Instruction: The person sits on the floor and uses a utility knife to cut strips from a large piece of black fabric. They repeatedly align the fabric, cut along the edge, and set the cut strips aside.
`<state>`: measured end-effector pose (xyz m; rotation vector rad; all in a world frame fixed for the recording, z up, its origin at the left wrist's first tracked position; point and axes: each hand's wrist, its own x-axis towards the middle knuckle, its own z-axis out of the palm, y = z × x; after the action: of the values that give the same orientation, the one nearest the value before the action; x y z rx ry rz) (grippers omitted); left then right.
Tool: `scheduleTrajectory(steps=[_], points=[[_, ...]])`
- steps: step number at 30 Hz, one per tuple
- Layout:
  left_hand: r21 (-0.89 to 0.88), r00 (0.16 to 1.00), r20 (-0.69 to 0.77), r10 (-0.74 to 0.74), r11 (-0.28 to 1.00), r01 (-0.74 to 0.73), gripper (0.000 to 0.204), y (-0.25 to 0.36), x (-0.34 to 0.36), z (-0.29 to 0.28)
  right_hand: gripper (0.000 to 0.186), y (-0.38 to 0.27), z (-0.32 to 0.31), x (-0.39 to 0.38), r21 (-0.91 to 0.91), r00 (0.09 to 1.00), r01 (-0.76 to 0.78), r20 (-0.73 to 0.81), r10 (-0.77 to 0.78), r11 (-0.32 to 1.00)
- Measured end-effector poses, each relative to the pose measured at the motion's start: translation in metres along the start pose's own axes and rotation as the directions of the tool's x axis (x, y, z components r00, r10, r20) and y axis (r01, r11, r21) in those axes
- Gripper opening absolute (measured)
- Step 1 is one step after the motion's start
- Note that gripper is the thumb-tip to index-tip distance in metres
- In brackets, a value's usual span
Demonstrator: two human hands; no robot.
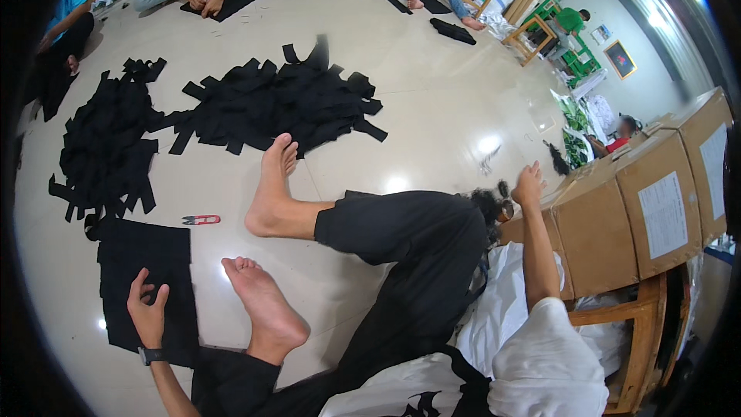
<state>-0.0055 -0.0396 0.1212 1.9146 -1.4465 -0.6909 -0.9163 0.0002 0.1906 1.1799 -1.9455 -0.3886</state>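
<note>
My left hand (147, 310), with a dark watch on its wrist, is over a flat rectangular piece of black cloth (174, 278) on the floor. Its fingers are curved and apart, and nothing shows between them. Red-handled thread snips (202, 220) lie just beyond the cloth, near my bare feet. My right arm reaches out to the right, where my right hand (529, 185) is beside the cardboard boxes and above a heap of dark fluffy scraps (486, 205). Its fingers look stretched out, with nothing visible in them.
Two heaps of black cloth pieces, one on the left (108, 139) and one ahead (270, 104), cover part of the tiled floor. Cardboard boxes (594, 228) stand at right above a wooden frame (648, 324). Several people sit farther off, some with black cloth.
</note>
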Motion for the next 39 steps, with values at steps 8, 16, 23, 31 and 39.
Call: scheduleTrajectory(steps=[8, 16, 23, 31, 39], points=[[0.496, 0.982, 0.050, 0.184, 0.849, -0.184, 0.066, -0.120, 0.018, 0.030, 0.038, 0.160, 0.055, -0.023, 0.722, 0.741, -0.623, 0.421, 0.523, 0.301], [0.971, 0.948, 0.019, 0.319, 0.219, -0.093, 0.086, -0.144, -0.001, 0.058, 0.042, 0.122, -0.032, 0.051, 0.498, 0.818, -0.544, 0.136, 0.558, 0.676], [0.708, 1.000, 0.000, -0.005, 0.706, 0.004, 0.069, -0.049, -0.013, 0.073, 0.049, 0.079, -0.123, 0.152, 0.908, 0.944, 0.017, -0.152, 0.292, 0.419], [0.609, 0.956, -0.256, 0.144, 0.792, 0.044, 0.072, -0.061, 0.012, 0.089, 0.067, -0.277, -0.307, 0.075, 0.861, 0.797, 0.502, -0.426, -0.427, 0.077], [0.019, 0.963, -0.257, -0.084, 0.996, 0.092, 0.036, -0.091, 0.035, 0.042, 0.057, -0.501, -0.432, -0.082, 0.739, 0.189, 0.603, -0.497, -0.847, -0.299]])
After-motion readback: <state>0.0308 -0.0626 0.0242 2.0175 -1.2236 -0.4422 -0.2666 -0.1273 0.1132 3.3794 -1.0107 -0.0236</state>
